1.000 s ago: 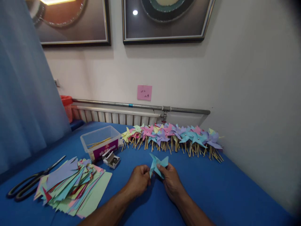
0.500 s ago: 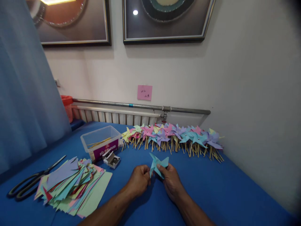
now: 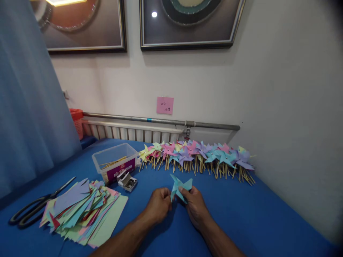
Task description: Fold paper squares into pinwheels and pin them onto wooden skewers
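Note:
A light blue paper pinwheel [image 3: 177, 186] with folded blades is held over the blue-covered table. My right hand [image 3: 197, 207] pinches it, the thumb pressed on its middle and the fingers behind it. Close against its left blade is my left hand [image 3: 160, 204], closed with thumb and forefinger together; what lies between those fingers is hidden. No stick shows on this pinwheel. Behind my hands lies a long row of pinwheels [image 3: 184, 156] in several colours, on thin wooden sticks. A small open box of metal pins [image 3: 130, 184] sits to the left of my hands.
Left of the pin box are a pile of coloured paper cut-outs [image 3: 80, 210] and black-handled scissors [image 3: 40, 205]. A clear plastic tub [image 3: 115, 159] with thin sticks stands behind them. A pipe [image 3: 166, 121] and radiator run along the wall; a blue curtain [image 3: 32, 107] hangs at left.

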Demonstrator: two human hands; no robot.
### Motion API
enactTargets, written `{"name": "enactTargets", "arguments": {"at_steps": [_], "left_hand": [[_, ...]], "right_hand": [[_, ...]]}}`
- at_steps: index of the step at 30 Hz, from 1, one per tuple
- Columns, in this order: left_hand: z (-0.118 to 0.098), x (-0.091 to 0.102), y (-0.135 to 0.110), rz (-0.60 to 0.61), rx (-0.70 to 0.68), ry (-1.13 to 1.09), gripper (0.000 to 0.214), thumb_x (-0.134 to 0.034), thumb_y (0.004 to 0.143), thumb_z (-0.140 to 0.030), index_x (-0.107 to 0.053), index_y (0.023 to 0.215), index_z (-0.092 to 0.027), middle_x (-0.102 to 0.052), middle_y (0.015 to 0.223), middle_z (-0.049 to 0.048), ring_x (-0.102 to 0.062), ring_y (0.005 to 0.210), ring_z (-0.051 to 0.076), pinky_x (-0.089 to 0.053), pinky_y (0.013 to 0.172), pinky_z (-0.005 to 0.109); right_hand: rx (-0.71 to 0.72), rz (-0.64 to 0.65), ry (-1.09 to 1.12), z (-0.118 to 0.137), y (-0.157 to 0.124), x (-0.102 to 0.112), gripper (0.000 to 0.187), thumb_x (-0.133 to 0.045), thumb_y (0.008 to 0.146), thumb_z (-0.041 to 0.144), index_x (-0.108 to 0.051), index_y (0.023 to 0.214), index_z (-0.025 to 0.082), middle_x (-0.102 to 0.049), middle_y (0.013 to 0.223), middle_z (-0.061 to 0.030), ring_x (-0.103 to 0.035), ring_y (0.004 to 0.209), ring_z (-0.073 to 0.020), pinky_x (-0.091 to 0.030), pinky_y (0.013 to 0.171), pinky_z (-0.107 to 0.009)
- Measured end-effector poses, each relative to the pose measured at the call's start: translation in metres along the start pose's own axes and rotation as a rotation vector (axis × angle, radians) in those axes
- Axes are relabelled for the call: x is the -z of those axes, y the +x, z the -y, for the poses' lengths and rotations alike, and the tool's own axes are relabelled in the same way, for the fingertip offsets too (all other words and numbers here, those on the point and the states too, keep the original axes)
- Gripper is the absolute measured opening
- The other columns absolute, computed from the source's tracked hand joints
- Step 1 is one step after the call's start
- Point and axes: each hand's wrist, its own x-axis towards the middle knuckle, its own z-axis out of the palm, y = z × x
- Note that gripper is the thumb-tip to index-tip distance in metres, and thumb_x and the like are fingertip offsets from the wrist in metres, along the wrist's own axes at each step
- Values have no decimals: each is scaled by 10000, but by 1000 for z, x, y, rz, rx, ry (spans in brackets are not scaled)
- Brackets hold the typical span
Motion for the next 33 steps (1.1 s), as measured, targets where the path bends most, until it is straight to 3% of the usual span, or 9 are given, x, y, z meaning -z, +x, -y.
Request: {"name": "enactTargets", "arguments": {"at_steps": [13, 16, 20, 25, 33], "left_hand": [[-5, 0, 0, 22, 5, -31, 218, -549, 789, -374, -495, 668, -201, -503, 485, -51, -356, 345, 68, -224, 386, 214], [-7, 4, 1, 2, 25, -34, 191, -564, 771, -359, -526, 695, -188, -518, 512, -45, -378, 366, 71, -244, 408, 217], [-9, 13, -1, -9, -43, 55, 158, -603, 748, -308, -578, 688, -164, -488, 536, -45, -399, 461, 82, -285, 479, 219], [-10, 18, -6, 39, -84, 238, 137, -578, 761, -263, -616, 689, -153, -507, 573, -31, -426, 543, 102, -293, 534, 234], [-6, 17, -3, 59, -51, 179, 153, -568, 764, -291, -598, 703, -154, -467, 560, -45, -386, 535, 101, -281, 533, 242]], "right_hand": [[-7, 8, 36, 8, -4, -5, 338, -867, 624, 369, -670, 825, 182, -713, 704, -7, -637, 627, -171, -508, 671, -300], [25, -42, 44, 11, -1, -2, 310, -860, 621, 352, -663, 801, 194, -698, 673, 11, -630, 614, -171, -510, 665, -304], [70, -145, 45, 17, 5, 6, 305, -855, 597, 338, -667, 796, 205, -708, 690, 15, -633, 619, -183, -505, 632, -305], [85, -146, 28, 23, 5, 8, 311, -854, 602, 353, -676, 808, 203, -728, 736, 3, -642, 640, -191, -510, 637, -314], [62, -142, 33, 23, 2, 5, 295, -838, 637, 398, -685, 807, 211, -718, 697, 8, -653, 660, -199, -507, 632, -301]]}}
